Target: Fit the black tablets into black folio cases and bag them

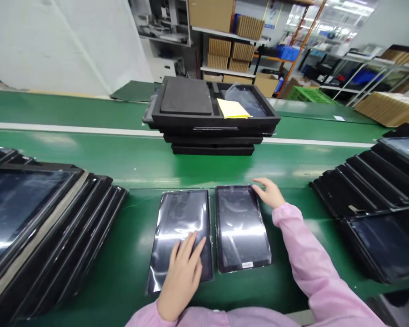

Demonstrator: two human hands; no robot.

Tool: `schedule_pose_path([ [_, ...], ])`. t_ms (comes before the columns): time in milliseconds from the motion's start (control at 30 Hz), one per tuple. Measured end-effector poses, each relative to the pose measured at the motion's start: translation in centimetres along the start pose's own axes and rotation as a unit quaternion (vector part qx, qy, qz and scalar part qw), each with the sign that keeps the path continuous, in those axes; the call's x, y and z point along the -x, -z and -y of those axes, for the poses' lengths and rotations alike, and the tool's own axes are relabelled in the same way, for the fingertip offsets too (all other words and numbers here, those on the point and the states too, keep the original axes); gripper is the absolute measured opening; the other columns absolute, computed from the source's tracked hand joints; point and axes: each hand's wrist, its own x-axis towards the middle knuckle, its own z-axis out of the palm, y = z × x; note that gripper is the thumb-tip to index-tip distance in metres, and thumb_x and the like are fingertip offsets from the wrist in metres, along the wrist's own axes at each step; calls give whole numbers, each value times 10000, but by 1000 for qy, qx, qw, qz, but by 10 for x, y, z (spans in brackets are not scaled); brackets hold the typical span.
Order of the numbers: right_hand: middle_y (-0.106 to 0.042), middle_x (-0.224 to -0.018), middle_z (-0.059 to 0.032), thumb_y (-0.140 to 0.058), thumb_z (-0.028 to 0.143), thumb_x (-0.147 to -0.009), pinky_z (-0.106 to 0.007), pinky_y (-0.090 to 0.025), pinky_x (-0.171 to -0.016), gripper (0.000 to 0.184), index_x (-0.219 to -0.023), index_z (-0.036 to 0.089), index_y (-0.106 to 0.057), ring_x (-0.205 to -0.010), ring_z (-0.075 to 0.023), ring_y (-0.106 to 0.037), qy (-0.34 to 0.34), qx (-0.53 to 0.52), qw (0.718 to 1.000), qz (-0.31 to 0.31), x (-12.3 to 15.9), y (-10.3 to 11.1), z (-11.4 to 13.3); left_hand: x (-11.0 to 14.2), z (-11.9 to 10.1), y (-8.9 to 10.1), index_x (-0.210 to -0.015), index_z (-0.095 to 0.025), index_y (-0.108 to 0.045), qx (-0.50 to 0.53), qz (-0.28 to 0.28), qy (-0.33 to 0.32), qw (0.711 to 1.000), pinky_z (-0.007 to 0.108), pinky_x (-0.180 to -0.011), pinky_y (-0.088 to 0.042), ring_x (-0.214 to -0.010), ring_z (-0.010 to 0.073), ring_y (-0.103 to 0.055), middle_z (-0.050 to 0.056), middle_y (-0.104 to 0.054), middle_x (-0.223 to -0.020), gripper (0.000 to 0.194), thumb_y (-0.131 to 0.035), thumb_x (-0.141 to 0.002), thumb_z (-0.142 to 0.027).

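Two dark tablets lie side by side on the green bench in front of me. The left tablet (180, 227), wrapped in clear film, has my left hand (182, 274) lying flat on its lower part, fingers stretched out. The right tablet (240, 227) shows a small white label near its bottom edge. My right hand (269, 193) rests at its top right corner, fingers curled over the edge and touching it. Both arms wear pink sleeves.
Black trays (211, 120) are stacked beyond the tablets, holding a grey foam pad, a yellow sheet (232, 109) and a bagged tablet. Leaning rows of black trays with tablets stand at left (37, 227) and right (378, 200). Shelves with cardboard boxes fill the background.
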Motion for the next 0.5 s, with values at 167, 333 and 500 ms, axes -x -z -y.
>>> schedule_pose_path([
  [167, -789, -986, -121, -619, 167, -808, -529, -531, -1001, 113, -788, 216, -720, -1018, -300, -725, 9, 68, 996, 53, 5, -13, 1, -14, -24, -9, -1435, -196, -543, -27, 27, -54, 998, 512, -1132, -430, -1392, 303, -511, 134, -557, -1497, 497, -415, -966, -298],
  [333, -749, -1161, -164, -541, 96, -882, -519, -458, -1093, 182, -811, 209, -664, -1213, -302, -647, 26, 107, 987, 118, 25, -16, 17, -14, -31, -16, -1426, -191, -549, -30, 8, -31, 999, 560, -1141, -388, -1405, 347, -485, 147, -526, -1521, 534, -467, -924, -354],
  [500, -793, -1021, -88, -495, 124, -955, -362, -598, -848, 175, -889, 230, -618, -971, -235, -766, 50, 74, 962, 260, 78, 11, 53, -17, -35, -15, -1410, -156, -561, -54, 2, -23, 998, 567, -1123, -400, -1411, 366, -467, 167, -505, -1534, 556, -485, -889, -337],
])
